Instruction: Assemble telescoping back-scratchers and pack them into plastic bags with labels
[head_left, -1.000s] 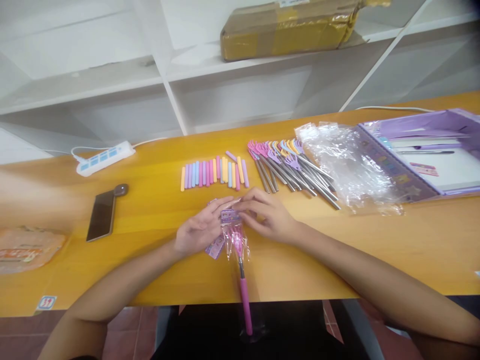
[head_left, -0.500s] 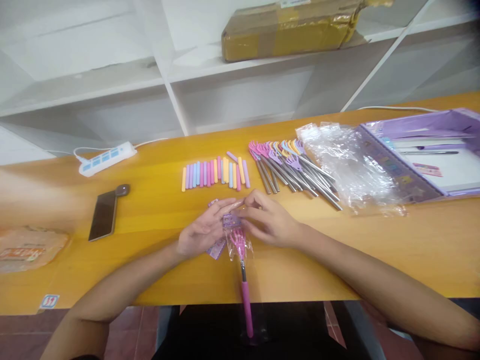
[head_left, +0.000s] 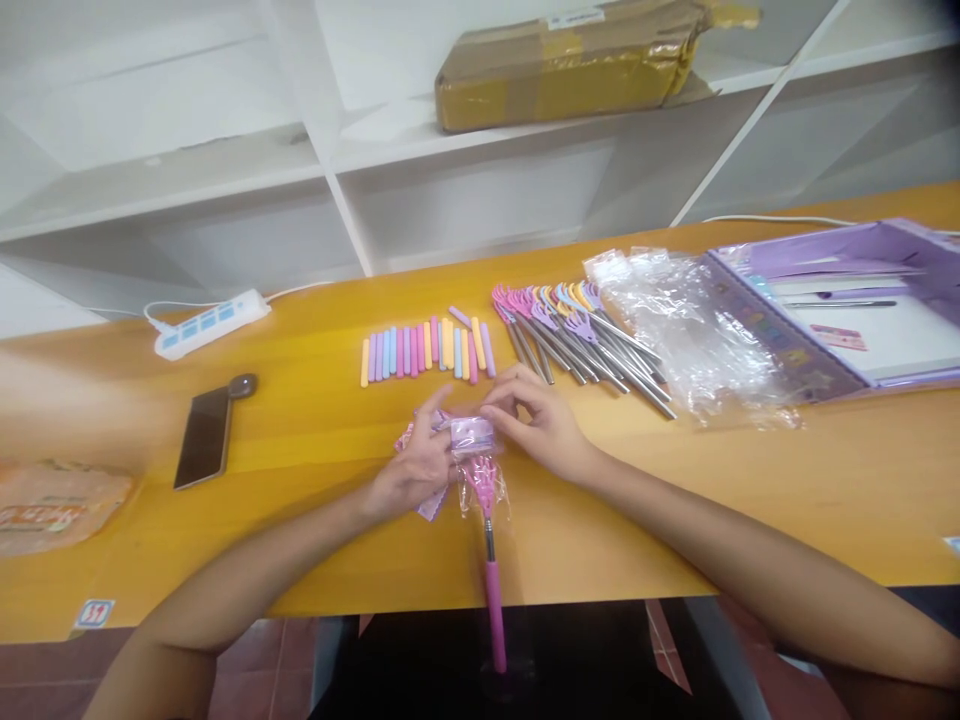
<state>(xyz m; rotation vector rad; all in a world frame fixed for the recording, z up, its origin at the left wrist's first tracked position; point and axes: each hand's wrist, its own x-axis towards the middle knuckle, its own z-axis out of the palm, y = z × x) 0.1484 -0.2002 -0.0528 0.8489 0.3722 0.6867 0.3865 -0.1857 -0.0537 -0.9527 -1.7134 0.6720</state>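
Note:
A pink back scratcher (head_left: 484, 485) lies inside a clear plastic bag (head_left: 504, 495), its pink handle reaching over the table's front edge. At the bag's top a small purple card (head_left: 471, 437) shows through the plastic. My left hand (head_left: 416, 470) holds the bag by the card from the left, some fingers behind it and one raised. With thumb and finger together, my right hand (head_left: 544, 425) pinches the bag's upper right edge. More printed cards (head_left: 431, 503) are partly hidden under my left hand.
Beyond my hands lie a row of coloured handle tubes (head_left: 409, 350) and a pile of back scratchers (head_left: 581, 335). Clear bags (head_left: 697, 340) and a purple box (head_left: 795, 370) are to the right. A phone (head_left: 202, 437), power strip (head_left: 212, 322) and orange bag (head_left: 60, 505) are left.
My left hand has opened out somewhat, a finger now raised, and the purple card is more exposed. My right fingers have drawn together at the bag's upper edge. The view has shifted slightly.

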